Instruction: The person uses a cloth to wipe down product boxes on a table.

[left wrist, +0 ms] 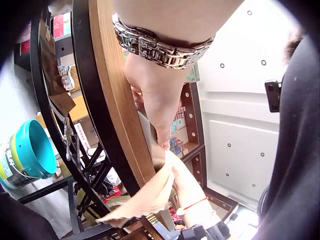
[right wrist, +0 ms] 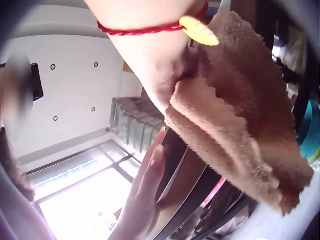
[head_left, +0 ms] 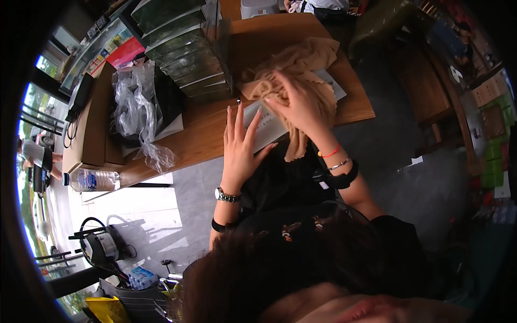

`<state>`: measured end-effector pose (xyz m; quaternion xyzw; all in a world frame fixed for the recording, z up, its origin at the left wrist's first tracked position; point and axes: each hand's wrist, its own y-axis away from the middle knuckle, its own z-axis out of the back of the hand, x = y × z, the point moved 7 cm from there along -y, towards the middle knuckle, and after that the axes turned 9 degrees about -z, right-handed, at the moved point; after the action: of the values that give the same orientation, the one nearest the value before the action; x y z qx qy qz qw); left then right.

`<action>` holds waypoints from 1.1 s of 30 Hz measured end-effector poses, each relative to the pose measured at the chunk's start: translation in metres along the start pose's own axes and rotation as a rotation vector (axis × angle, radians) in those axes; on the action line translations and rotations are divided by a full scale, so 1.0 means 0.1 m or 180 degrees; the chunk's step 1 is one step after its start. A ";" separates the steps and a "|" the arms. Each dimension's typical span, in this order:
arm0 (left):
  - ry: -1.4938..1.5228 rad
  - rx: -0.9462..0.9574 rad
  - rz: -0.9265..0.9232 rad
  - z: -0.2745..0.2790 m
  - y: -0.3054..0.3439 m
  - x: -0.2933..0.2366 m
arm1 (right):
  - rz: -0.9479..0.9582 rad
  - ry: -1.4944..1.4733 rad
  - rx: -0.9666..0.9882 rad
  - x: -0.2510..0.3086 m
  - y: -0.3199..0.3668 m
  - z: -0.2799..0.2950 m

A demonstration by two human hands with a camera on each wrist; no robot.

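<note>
Closest to us, at the near edge of the wooden table (head_left: 204,134), our left hand (head_left: 239,145) lies palm down with its fingers straight and spread. It rests on a pale grey sheet (head_left: 266,132) that reaches the edge and seems to jut a little past it. This hand holds nothing; it only presses.

Just beside it is our right hand (head_left: 301,105), the one with the red string at the wrist. It curls over a tan cloth (head_left: 301,59) and grips a bunch of it; the right wrist view shows the cloth gathered under the palm. One tail of the cloth hangs off the table edge toward our lap. The rest lies heaped over the far part of the sheet and on the tabletop beyond.

We judge the sheet to be the main risk. Flat fingers alone pin it at the edge, so a tug on the cloth could drag it from under the left hand and tip it off the table. The hanging tail could also pull the loose heap down by its own weight if the grip slackens.

Farther off stands a stack of clear trays (head_left: 183,48), touching the heap or just beside it; we cannot tell which. A wide sweep of cloth might catch it. Beyond that sit a crumpled plastic bag (head_left: 132,107) and, well apart, a water bottle (head_left: 94,180).
</note>
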<state>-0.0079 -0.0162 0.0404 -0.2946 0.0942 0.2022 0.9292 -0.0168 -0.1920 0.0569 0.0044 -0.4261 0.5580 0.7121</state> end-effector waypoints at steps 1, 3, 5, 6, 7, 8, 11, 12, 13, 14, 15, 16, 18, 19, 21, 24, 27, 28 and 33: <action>0.0097 -0.0073 0.0058 0.03 -0.01 -0.01 | -0.0224 0.0141 -0.0179 -0.17 -0.06 0.12; -0.0015 -0.0040 -0.0001 0.01 0.00 -0.01 | -0.0587 0.0446 -0.0359 -0.50 -0.15 0.33; -0.0125 -0.0012 -0.0071 0.01 -0.02 -0.01 | -0.0948 0.0598 -0.0250 -0.64 -0.20 0.52; -0.0085 -0.0021 -0.0060 0.01 -0.03 -0.01 | -0.1187 0.0580 -0.0115 -0.61 -0.21 0.64; -0.0047 -0.0032 -0.0040 0.02 -0.03 -0.01 | -0.0979 0.0662 -0.0424 -0.72 -0.23 0.72; -0.0041 -0.0050 -0.0024 0.02 -0.01 -0.01 | -0.0761 0.0738 -0.0724 -0.82 -0.25 0.79; -0.0062 -0.0122 -0.0077 0.02 -0.03 0.02 | -0.0397 -0.0505 -0.1330 -0.65 -0.39 1.31; -0.0075 -0.0154 -0.0110 0.02 -0.02 0.02 | -0.0245 -0.0558 -0.1404 -0.54 -0.46 1.51; -0.0084 -0.0172 -0.0150 0.01 -0.01 0.01 | 0.0079 -0.0828 -0.1562 -0.35 -0.51 1.70; -0.0076 -0.0161 -0.0162 0.01 -0.02 0.01 | 0.0396 -0.1035 -0.1816 -0.17 -0.56 1.90; -0.0104 -0.0160 -0.0165 0.02 -0.02 0.00 | 0.0560 -0.1404 -0.2019 -0.06 -0.63 2.06; -0.0131 -0.0154 -0.0167 0.02 -0.02 0.00 | 0.0559 -0.1760 -0.2082 0.02 -0.67 2.15; -0.0109 -0.0132 -0.0162 0.02 -0.02 -0.01 | 0.0817 -0.2514 -0.2417 0.01 -0.79 2.23; -0.0100 -0.0137 -0.0135 0.02 -0.02 -0.01 | 0.0821 -0.2100 -0.2483 0.06 -0.82 2.16; -0.0111 -0.0123 -0.0117 0.02 -0.02 -0.01 | 0.0711 -0.1166 -0.2146 0.04 -0.94 1.87; -0.0098 -0.0115 -0.0063 0.01 -0.02 0.00 | -0.0267 0.0768 -0.0644 -0.48 -0.92 0.88; -0.0087 -0.0134 -0.0071 0.03 -0.01 0.01 | -0.0155 0.2110 -0.0443 -0.49 -0.49 0.16; -0.0088 -0.0167 -0.0101 0.02 -0.02 0.01 | -0.0113 0.2101 -0.0447 -0.45 -0.49 0.16; 0.0152 -0.0300 0.0064 0.01 -0.03 0.02 | 0.0424 0.1301 0.0146 0.13 -0.07 -0.02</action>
<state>-0.0050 -0.0172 0.0418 -0.3418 0.1097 0.2087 0.9097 -0.0103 -0.1839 0.0667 -0.1209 -0.2593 0.6027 0.7449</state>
